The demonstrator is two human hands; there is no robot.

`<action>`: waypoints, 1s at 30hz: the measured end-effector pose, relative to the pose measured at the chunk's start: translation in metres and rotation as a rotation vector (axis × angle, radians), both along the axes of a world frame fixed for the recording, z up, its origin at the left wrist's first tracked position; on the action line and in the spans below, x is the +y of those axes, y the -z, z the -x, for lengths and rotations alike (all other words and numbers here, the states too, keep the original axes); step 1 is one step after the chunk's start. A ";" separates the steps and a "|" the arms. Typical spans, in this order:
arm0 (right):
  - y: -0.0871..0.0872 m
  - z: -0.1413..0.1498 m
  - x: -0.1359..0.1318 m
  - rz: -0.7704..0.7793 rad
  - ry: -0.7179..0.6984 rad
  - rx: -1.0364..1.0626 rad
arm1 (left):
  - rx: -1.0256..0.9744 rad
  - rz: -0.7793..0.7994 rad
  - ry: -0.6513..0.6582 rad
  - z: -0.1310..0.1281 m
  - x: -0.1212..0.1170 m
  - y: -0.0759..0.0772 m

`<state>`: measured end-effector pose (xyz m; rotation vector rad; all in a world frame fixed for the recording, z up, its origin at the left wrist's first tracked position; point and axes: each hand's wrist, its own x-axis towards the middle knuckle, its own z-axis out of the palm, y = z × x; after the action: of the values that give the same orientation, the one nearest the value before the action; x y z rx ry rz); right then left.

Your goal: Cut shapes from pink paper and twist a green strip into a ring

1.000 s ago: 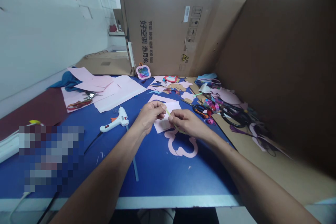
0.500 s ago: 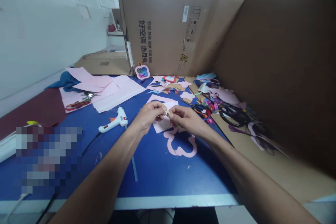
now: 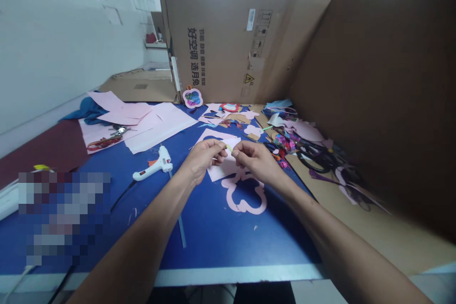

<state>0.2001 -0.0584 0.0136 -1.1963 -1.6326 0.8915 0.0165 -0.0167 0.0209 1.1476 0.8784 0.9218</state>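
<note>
A small yellow-green strip (image 3: 229, 147) spans the gap between my two hands. Thumb and fingers of my left hand (image 3: 204, 156) pinch its left end. My right hand (image 3: 257, 157) has its fingertips closed at the other end; the rest of the strip is hidden there. Beneath the hands lies a pale pink paper sheet (image 3: 218, 172) on the blue table. Just nearer to me is a pink flower-shaped paper outline (image 3: 231, 202), partly covered by my right hand.
A white glue gun (image 3: 154, 168) with a black cord lies left, beside a thin blue-grey strip (image 3: 181, 230). Pink paper sheets (image 3: 167, 126) spread at back left. Scraps and a black coil (image 3: 317, 156) crowd the right. Cardboard (image 3: 228, 42) walls the back and right.
My right fingers have shifted slightly to the right, widening the gap between the hands. The trailing yellow-green length below the right fingers no longer shows. My left hand has barely moved.
</note>
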 end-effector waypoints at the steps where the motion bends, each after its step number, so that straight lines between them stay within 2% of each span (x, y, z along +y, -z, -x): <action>1: 0.000 0.000 0.000 0.000 0.000 0.006 | 0.000 -0.006 -0.005 0.000 0.000 0.000; 10: 0.000 0.002 -0.002 0.015 -0.015 -0.006 | 0.031 -0.040 0.048 0.000 -0.002 0.000; 15: -0.003 -0.001 -0.001 0.053 -0.097 0.012 | -0.018 -0.030 0.128 0.002 -0.002 -0.001; 19: -0.005 -0.004 0.000 0.049 -0.086 0.037 | -0.024 -0.059 0.079 -0.001 -0.004 -0.002; 25: -0.003 -0.001 -0.001 0.041 -0.087 0.013 | 0.027 -0.064 0.095 -0.001 -0.003 0.001; 30: -0.003 0.001 -0.001 0.048 -0.077 0.017 | 0.025 -0.107 -0.014 0.000 0.001 0.004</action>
<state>0.1994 -0.0599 0.0163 -1.1624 -1.6616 0.9920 0.0166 -0.0156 0.0171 1.2484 0.8662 0.9772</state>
